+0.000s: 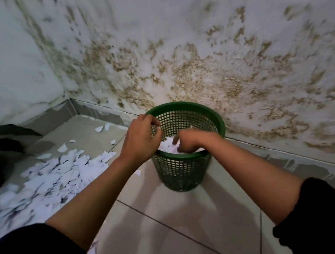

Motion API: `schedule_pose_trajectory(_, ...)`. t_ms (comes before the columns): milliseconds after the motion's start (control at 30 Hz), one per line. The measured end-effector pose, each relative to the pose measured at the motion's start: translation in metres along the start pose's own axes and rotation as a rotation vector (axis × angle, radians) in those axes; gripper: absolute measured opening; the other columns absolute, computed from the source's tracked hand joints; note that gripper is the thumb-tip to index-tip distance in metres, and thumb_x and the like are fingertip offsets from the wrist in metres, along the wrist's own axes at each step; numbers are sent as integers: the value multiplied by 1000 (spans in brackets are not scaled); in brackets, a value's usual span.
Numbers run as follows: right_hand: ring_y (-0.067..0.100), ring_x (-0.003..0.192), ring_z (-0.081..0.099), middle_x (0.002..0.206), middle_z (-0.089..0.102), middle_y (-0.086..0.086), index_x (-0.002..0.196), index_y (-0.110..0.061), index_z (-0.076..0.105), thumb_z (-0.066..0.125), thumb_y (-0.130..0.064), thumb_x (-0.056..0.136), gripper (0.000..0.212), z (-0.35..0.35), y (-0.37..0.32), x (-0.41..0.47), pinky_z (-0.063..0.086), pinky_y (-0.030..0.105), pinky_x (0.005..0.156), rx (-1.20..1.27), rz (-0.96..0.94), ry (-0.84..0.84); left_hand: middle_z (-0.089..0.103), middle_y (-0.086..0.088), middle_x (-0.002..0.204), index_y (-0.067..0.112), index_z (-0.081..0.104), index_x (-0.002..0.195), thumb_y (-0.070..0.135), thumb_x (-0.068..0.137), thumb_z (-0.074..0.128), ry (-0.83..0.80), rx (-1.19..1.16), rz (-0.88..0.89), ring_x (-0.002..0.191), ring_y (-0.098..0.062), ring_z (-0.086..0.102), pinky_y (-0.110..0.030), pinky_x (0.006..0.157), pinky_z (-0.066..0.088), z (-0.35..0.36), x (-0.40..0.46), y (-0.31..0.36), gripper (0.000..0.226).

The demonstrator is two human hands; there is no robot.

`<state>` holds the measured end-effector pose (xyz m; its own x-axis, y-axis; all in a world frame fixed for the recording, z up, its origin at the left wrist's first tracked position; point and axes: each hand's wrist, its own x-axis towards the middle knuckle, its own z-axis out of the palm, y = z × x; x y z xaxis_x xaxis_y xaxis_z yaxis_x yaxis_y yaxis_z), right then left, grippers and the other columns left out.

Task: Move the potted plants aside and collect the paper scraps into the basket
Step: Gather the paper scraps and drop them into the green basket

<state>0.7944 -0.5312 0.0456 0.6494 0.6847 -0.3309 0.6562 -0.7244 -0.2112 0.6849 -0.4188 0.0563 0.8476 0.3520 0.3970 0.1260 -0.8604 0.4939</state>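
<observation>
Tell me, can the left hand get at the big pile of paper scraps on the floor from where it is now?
Probably yes. The left hand is at the green basket rim, and the paper scraps lie on the tiled floor to its left with nothing between them.

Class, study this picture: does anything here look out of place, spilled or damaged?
Yes. A large heap of white paper scraps is strewn over the floor tiles left of the green basket. The wall behind is badly blotched with brown stains, and its surface looks rough and flaking.
</observation>
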Motion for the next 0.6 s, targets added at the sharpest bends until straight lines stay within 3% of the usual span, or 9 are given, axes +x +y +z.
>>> schedule_pose_trajectory(67, 29, 141, 28, 157, 22, 0, 150, -25, 26, 42, -39, 97, 57, 11, -17, 16, 22, 57, 113, -116, -8, -228, 57, -8, 118, 13, 58, 111, 25, 92, 53, -30, 108, 22, 111, -24, 50, -37, 94, 42, -13, -11, -17, 23)
schedule_pose_trajectory(133, 35, 146, 14, 161, 10, 1, 151, -27, 18, 36, -53, 93, 66, 15, -22, 24, 9, 63, 114, -72, 109, -226, 50, -6, 131, 15, 53, 122, 31, 94, 50, -68, 194, 32, 122, -24, 44, -36, 99, 36, -26, -22, -31, 33)
schedule_pose_trajectory(233, 34, 132, 41, 149, 38, 11, 140, -15, 42, 51, -35, 90, 54, 12, -33, 24, 31, 50, 111, 8, 199, -236, 40, -4, 141, 16, 43, 133, 36, 96, 44, -136, 270, 4, 128, -22, 38, -35, 101, 30, -48, -41, -53, 42)
schedule_pose_trajectory(300, 28, 101, 58, 119, 61, 12, 109, -11, 61, 57, -24, 87, 26, 6, -45, 26, 49, 41, 92, -28, 137, -6, 39, -4, 141, 17, 41, 134, 39, 96, 43, -182, 292, -41, 127, -23, 39, -36, 101, 30, -64, -52, -71, 44)
schedule_pose_trajectory(333, 27, 88, 58, 105, 64, 10, 96, -12, 61, 58, -24, 86, 15, 0, -55, 23, 52, 38, 82, -21, 114, 163, 39, -5, 140, 18, 40, 134, 40, 96, 43, -198, 303, -71, 126, -24, 39, -38, 101, 30, -74, -58, -82, 44)
schedule_pose_trajectory(400, 26, 76, 56, 88, 62, 8, 89, -10, 61, 57, -25, 85, 16, -11, -82, 18, 49, 33, 67, 27, 77, 450, 39, -7, 139, 19, 40, 133, 40, 94, 47, -228, 324, -143, 123, -26, 43, -40, 102, 32, -93, -68, -105, 45)
schedule_pose_trajectory(467, 25, 73, 53, 83, 58, 7, 93, -10, 62, 54, -26, 86, 18, -15, -114, 13, 43, 30, 61, 22, -16, 641, 40, -10, 137, 18, 42, 132, 37, 93, 52, -260, 305, -229, 120, -27, 46, -40, 103, 36, -113, -81, -129, 45)
schedule_pose_trajectory(533, 24, 77, 54, 89, 59, 6, 100, -13, 59, 54, -24, 85, 19, -4, -158, 7, 43, 31, 61, -25, -168, 678, 42, -12, 134, 15, 44, 130, 34, 91, 56, -297, 275, -325, 116, -28, 50, -34, 100, 38, -132, -103, -156, 45)
schedule_pose_trajectory(600, 28, 91, 59, 106, 60, 9, 114, -15, 54, 58, -24, 83, 33, 26, -201, 4, 48, 34, 69, -56, -267, 500, 44, -13, 132, 15, 43, 130, 36, 90, 57, -397, 299, -397, 113, -27, 52, -32, 97, 41, -145, -132, -185, 47)
